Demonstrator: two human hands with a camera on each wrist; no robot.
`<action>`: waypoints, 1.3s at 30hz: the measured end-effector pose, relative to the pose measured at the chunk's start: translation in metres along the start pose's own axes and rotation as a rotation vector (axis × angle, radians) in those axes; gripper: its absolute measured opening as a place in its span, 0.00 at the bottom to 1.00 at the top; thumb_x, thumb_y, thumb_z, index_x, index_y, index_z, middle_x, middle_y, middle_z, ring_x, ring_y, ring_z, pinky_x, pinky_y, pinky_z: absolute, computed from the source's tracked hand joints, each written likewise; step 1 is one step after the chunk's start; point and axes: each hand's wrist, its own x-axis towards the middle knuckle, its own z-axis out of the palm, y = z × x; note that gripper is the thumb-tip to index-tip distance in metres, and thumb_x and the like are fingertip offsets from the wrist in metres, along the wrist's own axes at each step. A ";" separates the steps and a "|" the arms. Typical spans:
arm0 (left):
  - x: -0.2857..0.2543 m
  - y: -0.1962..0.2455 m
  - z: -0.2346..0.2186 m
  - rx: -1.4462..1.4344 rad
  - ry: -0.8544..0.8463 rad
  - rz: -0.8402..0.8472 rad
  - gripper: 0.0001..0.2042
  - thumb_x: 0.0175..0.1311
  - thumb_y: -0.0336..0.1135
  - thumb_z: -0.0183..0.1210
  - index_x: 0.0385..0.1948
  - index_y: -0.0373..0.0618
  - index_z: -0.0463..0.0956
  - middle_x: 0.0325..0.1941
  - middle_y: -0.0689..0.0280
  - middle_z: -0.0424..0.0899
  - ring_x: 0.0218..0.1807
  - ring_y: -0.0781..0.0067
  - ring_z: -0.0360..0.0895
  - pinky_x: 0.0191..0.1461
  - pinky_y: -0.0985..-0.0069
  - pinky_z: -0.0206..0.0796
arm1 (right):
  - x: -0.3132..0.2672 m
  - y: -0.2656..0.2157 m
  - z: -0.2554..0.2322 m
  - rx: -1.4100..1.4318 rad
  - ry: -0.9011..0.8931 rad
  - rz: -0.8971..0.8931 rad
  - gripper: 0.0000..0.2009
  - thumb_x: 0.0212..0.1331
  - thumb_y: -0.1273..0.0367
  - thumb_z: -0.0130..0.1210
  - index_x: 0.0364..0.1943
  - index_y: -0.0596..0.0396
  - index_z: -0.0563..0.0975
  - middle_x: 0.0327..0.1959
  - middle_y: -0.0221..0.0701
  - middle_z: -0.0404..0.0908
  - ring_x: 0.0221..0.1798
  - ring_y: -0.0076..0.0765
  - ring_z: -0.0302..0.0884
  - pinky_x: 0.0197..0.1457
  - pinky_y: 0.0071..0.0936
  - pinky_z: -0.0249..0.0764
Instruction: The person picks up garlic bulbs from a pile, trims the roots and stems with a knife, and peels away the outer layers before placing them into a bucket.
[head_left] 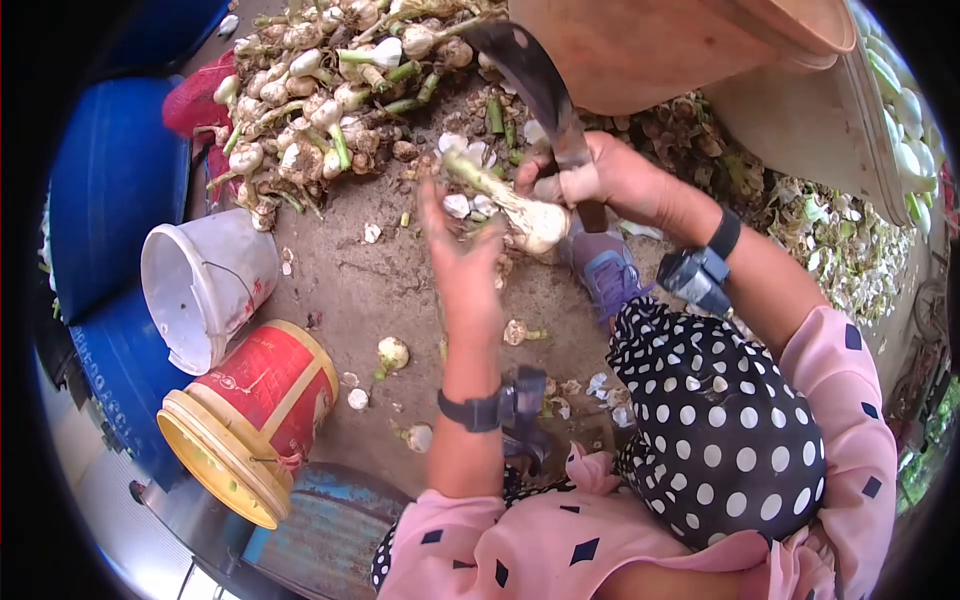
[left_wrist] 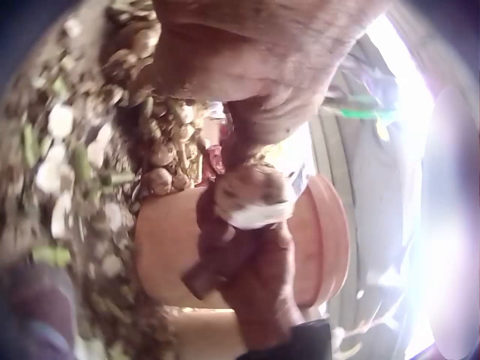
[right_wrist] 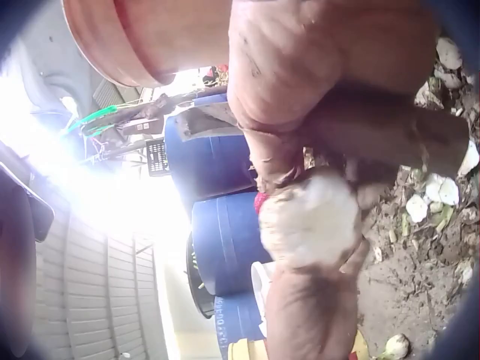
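My right hand [head_left: 625, 180] grips a knife with a broad curved dark blade [head_left: 530, 80]; its brown handle [right_wrist: 405, 139] sticks out below the palm. Against this handle, the same hand's thumb and fingers also hold a garlic bulb [head_left: 540, 228] with a long green-white stem [head_left: 485, 185]. The bulb's pale cut base [right_wrist: 311, 225] shows in the right wrist view. Blurred, my left hand [head_left: 463, 265] is spread beside the stem, its thumb close to the bulb, with ground visible between the fingers and the stem.
A heap of stemmed garlic [head_left: 310, 110] lies at upper left. White bucket [head_left: 240, 265] and red-yellow bucket [head_left: 270, 385] lie tipped at left, near blue drums [head_left: 115, 190]. An orange tub [head_left: 660, 50] stands at the top. Loose bulbs [head_left: 393, 352] and trimmings surround a purple shoe [head_left: 605, 275].
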 end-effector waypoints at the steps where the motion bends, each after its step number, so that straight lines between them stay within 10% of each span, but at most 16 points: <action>1: -0.009 0.010 0.000 -0.561 -0.032 -0.338 0.25 0.63 0.29 0.51 0.63 0.37 0.59 0.54 0.58 0.73 0.52 0.70 0.74 0.49 0.73 0.71 | 0.001 0.000 0.003 -0.038 0.036 0.008 0.11 0.55 0.71 0.60 0.42 0.58 0.78 0.37 0.27 0.81 0.42 0.22 0.75 0.49 0.22 0.71; 7: -0.015 -0.012 -0.013 -0.378 -0.124 -0.446 0.15 0.63 0.31 0.51 0.50 0.35 0.70 0.38 0.64 0.80 0.33 0.77 0.77 0.31 0.80 0.71 | -0.001 -0.003 0.025 -0.682 0.094 -0.122 0.13 0.45 0.76 0.59 0.39 0.57 0.78 0.33 0.33 0.82 0.36 0.27 0.79 0.43 0.25 0.73; 10: -0.011 -0.010 -0.026 -0.207 -0.134 -0.448 0.14 0.60 0.31 0.55 0.45 0.35 0.76 0.36 0.68 0.81 0.35 0.81 0.77 0.34 0.83 0.69 | 0.008 0.012 0.005 -1.095 0.159 -0.354 0.18 0.40 0.69 0.56 0.41 0.53 0.79 0.29 0.45 0.80 0.34 0.50 0.79 0.40 0.40 0.75; 14: 0.016 0.001 -0.116 0.225 -0.459 -0.300 0.20 0.55 0.37 0.62 0.50 0.39 0.76 0.44 0.64 0.82 0.44 0.72 0.79 0.50 0.76 0.69 | -0.008 0.057 -0.046 -1.093 0.213 0.002 0.19 0.41 0.66 0.56 0.42 0.52 0.80 0.32 0.45 0.80 0.38 0.53 0.78 0.44 0.42 0.74; 16: 0.041 -0.014 -0.176 0.874 -1.145 -0.396 0.23 0.54 0.40 0.63 0.52 0.40 0.75 0.50 0.56 0.80 0.53 0.62 0.76 0.58 0.68 0.65 | -0.018 0.054 -0.043 -0.949 0.220 0.030 0.16 0.42 0.65 0.58 0.37 0.55 0.80 0.32 0.43 0.81 0.36 0.47 0.79 0.43 0.38 0.73; 20: 0.139 -0.024 -0.255 0.926 -0.181 0.029 0.27 0.53 0.42 0.63 0.54 0.36 0.71 0.56 0.48 0.75 0.62 0.55 0.69 0.65 0.65 0.59 | -0.010 0.046 -0.028 -1.016 0.178 0.075 0.13 0.44 0.67 0.60 0.35 0.57 0.79 0.30 0.41 0.80 0.34 0.46 0.79 0.40 0.36 0.73; 24: 0.274 0.021 -0.263 1.229 0.322 0.437 0.35 0.50 0.42 0.65 0.59 0.34 0.64 0.59 0.46 0.72 0.59 0.52 0.71 0.62 0.65 0.61 | 0.000 0.040 -0.026 -0.950 0.202 0.139 0.12 0.43 0.68 0.61 0.35 0.56 0.79 0.30 0.40 0.80 0.33 0.44 0.79 0.39 0.34 0.73; 27: 0.334 -0.010 -0.260 0.750 0.163 0.243 0.29 0.47 0.35 0.63 0.55 0.37 0.67 0.55 0.49 0.76 0.56 0.52 0.74 0.59 0.66 0.63 | -0.001 0.036 -0.028 -0.938 0.249 0.196 0.12 0.43 0.69 0.61 0.34 0.55 0.78 0.30 0.39 0.80 0.34 0.44 0.79 0.39 0.33 0.73; 30: 0.312 -0.008 -0.232 0.916 0.317 0.213 0.24 0.47 0.29 0.58 0.51 0.40 0.70 0.49 0.54 0.80 0.52 0.57 0.76 0.57 0.68 0.64 | -0.001 0.030 -0.024 -0.930 0.254 0.168 0.12 0.42 0.69 0.60 0.34 0.55 0.78 0.30 0.40 0.80 0.34 0.45 0.79 0.40 0.35 0.73; 36: 0.109 -0.010 -0.117 0.017 -0.011 0.096 0.28 0.46 0.21 0.50 0.56 0.33 0.64 0.48 0.60 0.77 0.49 0.69 0.75 0.53 0.75 0.66 | 0.010 0.009 0.006 -1.128 0.211 -0.285 0.19 0.36 0.76 0.56 0.40 0.52 0.77 0.27 0.43 0.79 0.32 0.51 0.78 0.35 0.42 0.75; 39: 0.038 -0.040 -0.087 0.256 -0.100 0.114 0.24 0.49 0.22 0.55 0.53 0.33 0.68 0.50 0.59 0.76 0.50 0.69 0.73 0.53 0.74 0.66 | 0.010 -0.011 0.033 -1.232 0.213 -0.466 0.16 0.36 0.75 0.54 0.36 0.50 0.75 0.26 0.33 0.79 0.29 0.46 0.79 0.30 0.39 0.75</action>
